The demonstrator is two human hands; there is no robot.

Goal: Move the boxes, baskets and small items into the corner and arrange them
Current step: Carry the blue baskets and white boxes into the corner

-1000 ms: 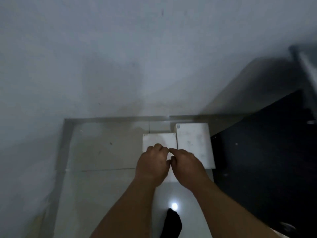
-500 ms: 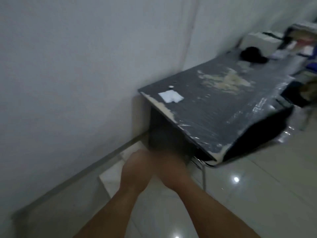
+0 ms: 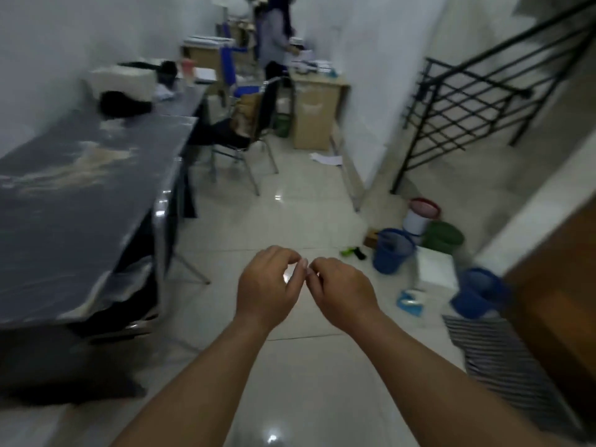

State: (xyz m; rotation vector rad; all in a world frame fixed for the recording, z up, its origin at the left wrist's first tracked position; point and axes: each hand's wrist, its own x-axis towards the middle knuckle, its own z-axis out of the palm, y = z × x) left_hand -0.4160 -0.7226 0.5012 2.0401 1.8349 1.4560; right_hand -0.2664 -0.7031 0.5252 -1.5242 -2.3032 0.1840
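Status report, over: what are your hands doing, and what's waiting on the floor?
Left hand and right hand empty, fingers loosely curled. Blue basket, white box, second blue basket on floor, right side. Striped mat close by.

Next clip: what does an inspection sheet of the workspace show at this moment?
Surface: glossy pale tiled floor, light glare.
Job's things: far blue basket, near blue basket, green basket, white bucket and white box grouped on the floor at right.
Clutter: blue-white item, green item, striped mat.
Hands: left hand and right hand loosely curled, holding nothing, fingertips close together.
Cables: nothing seen.
Surroundings: dark table at left, chair, stair railing, another person far back.
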